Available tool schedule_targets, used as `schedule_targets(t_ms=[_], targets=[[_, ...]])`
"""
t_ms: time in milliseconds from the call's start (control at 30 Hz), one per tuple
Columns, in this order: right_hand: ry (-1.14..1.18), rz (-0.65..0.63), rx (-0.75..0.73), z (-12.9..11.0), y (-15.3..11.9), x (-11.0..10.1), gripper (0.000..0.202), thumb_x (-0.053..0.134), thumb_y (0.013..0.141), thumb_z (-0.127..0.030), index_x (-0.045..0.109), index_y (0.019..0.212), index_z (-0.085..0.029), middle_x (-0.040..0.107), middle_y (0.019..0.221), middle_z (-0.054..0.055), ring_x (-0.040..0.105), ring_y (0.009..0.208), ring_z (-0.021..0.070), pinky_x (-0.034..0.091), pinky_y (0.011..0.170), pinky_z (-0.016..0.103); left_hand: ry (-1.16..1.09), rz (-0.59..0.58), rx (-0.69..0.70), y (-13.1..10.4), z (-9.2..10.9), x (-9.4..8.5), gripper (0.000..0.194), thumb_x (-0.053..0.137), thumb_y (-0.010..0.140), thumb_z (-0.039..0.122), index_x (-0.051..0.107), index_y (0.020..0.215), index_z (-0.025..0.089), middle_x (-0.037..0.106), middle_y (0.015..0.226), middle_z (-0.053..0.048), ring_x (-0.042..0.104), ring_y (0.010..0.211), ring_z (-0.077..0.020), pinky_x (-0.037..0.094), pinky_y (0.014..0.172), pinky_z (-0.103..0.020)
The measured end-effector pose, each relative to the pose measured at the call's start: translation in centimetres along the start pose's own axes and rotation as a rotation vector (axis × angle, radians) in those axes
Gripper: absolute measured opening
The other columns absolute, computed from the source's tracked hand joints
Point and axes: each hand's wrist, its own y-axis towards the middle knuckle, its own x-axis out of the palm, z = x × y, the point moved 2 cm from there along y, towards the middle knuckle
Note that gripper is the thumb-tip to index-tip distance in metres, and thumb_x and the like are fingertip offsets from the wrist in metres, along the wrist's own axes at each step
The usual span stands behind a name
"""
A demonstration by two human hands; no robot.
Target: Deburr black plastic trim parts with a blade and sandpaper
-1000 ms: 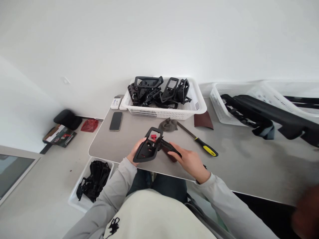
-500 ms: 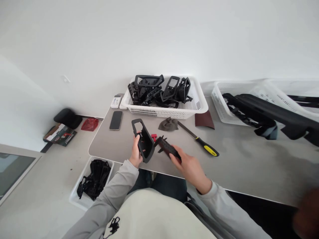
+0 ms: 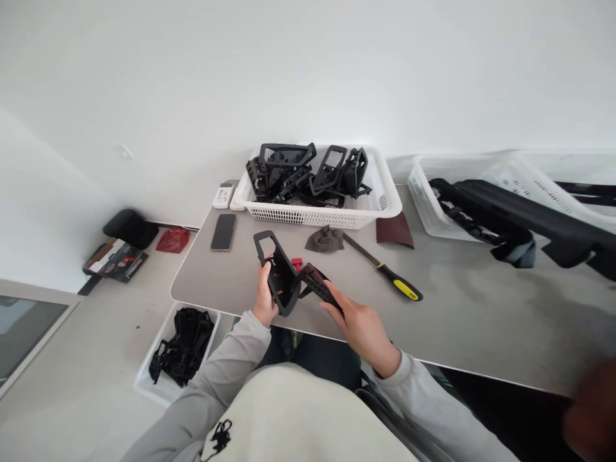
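A black plastic housing [image 3: 285, 294] with a rectangular opening at its upper end is gripped in my left hand [image 3: 264, 296], tilted above the front of the table. My right hand [image 3: 359, 324] is closed round a black caliper [image 3: 318, 282]. The caliper's jaws meet the housing's right edge; whether they clamp its wall, I cannot tell. Just behind the jaws lies a small red piece [image 3: 297, 263]. Farther back are a crumpled grey cloth [image 3: 326, 240] and a file [image 3: 385, 269] with a black and yellow handle.
Behind stands a white basket [image 3: 308, 218] of similar black parts, with brown sandpaper [image 3: 394, 230] beside it. A phone [image 3: 224, 232] lies left. White baskets [image 3: 445, 224] with long black trim [image 3: 524, 212] stand right. A bin [image 3: 144, 384] of black parts is below left. Something blurred shows lower right.
My right hand has moved slightly left and brought the caliper's jaws to the housing's edge. The caliper has turned a little. My left hand and the housing have barely moved.
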Motion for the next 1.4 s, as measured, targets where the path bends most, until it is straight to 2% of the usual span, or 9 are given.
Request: schedule_targets(t_ms=[333, 633, 767, 867, 1000, 1133, 1233, 1300, 1400], targets=[[-0.010, 0.047, -0.009, -0.5, 0.1, 0.0, 0.047, 0.033, 0.100, -0.042, 0.058, 0.128, -0.013, 0.077, 0.088, 0.013, 0.072, 0.063, 0.0232, 0.047, 0.049, 0.027, -0.047, 0.044, -0.032, -0.1, 0.0, 0.2, 0.043, 0.058, 0.083, 0.043, 0.058, 0.121, 0.023, 0.071, 0.084, 0.001, 0.068, 0.077, -0.0170, 0.053, 0.071, -0.026], [0.063, -0.001, 0.002, -0.3, 0.0, 0.4, 0.047, 0.034, 0.099, -0.044, 0.059, 0.127, -0.016, 0.077, 0.091, 0.012, 0.072, 0.060, 0.0254, 0.049, 0.049, 0.031, -0.011, 0.049, -0.005, -0.2, -0.2, -0.2, 0.040, 0.057, 0.083, 0.045, 0.056, 0.119, 0.026, 0.068, 0.076, 0.003, 0.066, 0.068, -0.0140, 0.048, 0.057, -0.021], [0.139, -0.017, 0.095, 0.3, 0.2, 0.1, 0.045, 0.039, 0.097, -0.044, 0.058, 0.128, -0.018, 0.077, 0.090, 0.010, 0.072, 0.062, 0.0257, 0.051, 0.051, 0.031, -0.002, 0.058, -0.022, 0.2, -0.1, -0.5, 0.043, 0.061, 0.078, 0.043, 0.058, 0.117, 0.024, 0.070, 0.082, 0.001, 0.067, 0.073, -0.0155, 0.049, 0.062, -0.023], [0.242, -0.013, 0.272, 2.7, 0.9, -0.1, 0.043, 0.045, 0.094, -0.045, 0.060, 0.125, -0.018, 0.077, 0.090, 0.009, 0.071, 0.065, 0.0250, 0.052, 0.054, 0.031, 0.068, 0.071, -0.014, 0.6, 0.1, -1.1, 0.039, 0.068, 0.068, 0.030, 0.063, 0.106, 0.022, 0.069, 0.082, 0.001, 0.066, 0.076, -0.0165, 0.049, 0.066, -0.025], [0.330, 0.005, 0.439, 7.3, 1.7, 0.7, 0.041, 0.052, 0.086, -0.045, 0.066, 0.111, -0.015, 0.076, 0.091, 0.012, 0.071, 0.075, 0.0284, 0.054, 0.063, 0.038, 0.250, -0.146, 0.117, 0.7, 1.0, -1.3, 0.060, 0.074, 0.054, 0.009, 0.063, 0.111, 0.024, 0.070, 0.102, -0.001, 0.064, 0.099, -0.0211, 0.047, 0.088, -0.030], [0.372, 0.016, 0.495, 9.4, 2.1, 1.9, 0.050, 0.055, 0.080, -0.055, 0.070, 0.098, -0.012, 0.074, 0.089, 0.018, 0.069, 0.082, 0.0353, 0.053, 0.073, 0.050, 0.711, -0.473, 0.355, 0.1, 2.5, -0.5, 0.070, 0.070, 0.054, 0.004, 0.063, 0.120, 0.025, 0.062, 0.126, -0.007, 0.053, 0.119, -0.0276, 0.034, 0.107, -0.038], [0.412, 0.070, 0.467, 8.2, 2.4, 1.9, 0.055, 0.047, 0.084, -0.060, 0.070, 0.100, -0.013, 0.072, 0.106, 0.019, 0.064, 0.103, 0.0353, 0.049, 0.088, 0.052, 1.026, -0.709, 0.472, -0.3, 3.0, 0.3, 0.071, 0.066, 0.056, 0.005, 0.062, 0.124, 0.027, 0.060, 0.130, -0.009, 0.049, 0.123, -0.0311, 0.029, 0.111, -0.044], [0.566, 0.023, 0.453, 6.6, 2.5, 1.5, 0.056, 0.036, 0.091, -0.059, 0.070, 0.102, -0.016, 0.074, 0.102, 0.014, 0.068, 0.096, 0.0287, 0.053, 0.083, 0.045, 1.182, -0.818, 0.535, -0.5, 2.9, 0.8, 0.070, 0.065, 0.059, 0.008, 0.060, 0.126, 0.028, 0.060, 0.131, -0.009, 0.049, 0.123, -0.0318, 0.027, 0.110, -0.046], [1.175, -0.272, 0.489, 4.0, 2.5, 1.3, 0.056, 0.038, 0.092, -0.056, 0.065, 0.116, -0.013, 0.075, 0.091, 0.012, 0.070, 0.075, 0.0233, 0.056, 0.071, 0.039, 1.355, -0.902, 0.642, -0.5, 2.5, 1.1, 0.070, 0.062, 0.065, 0.008, 0.057, 0.131, 0.030, 0.060, 0.132, -0.008, 0.047, 0.125, -0.0313, 0.024, 0.111, -0.047]])
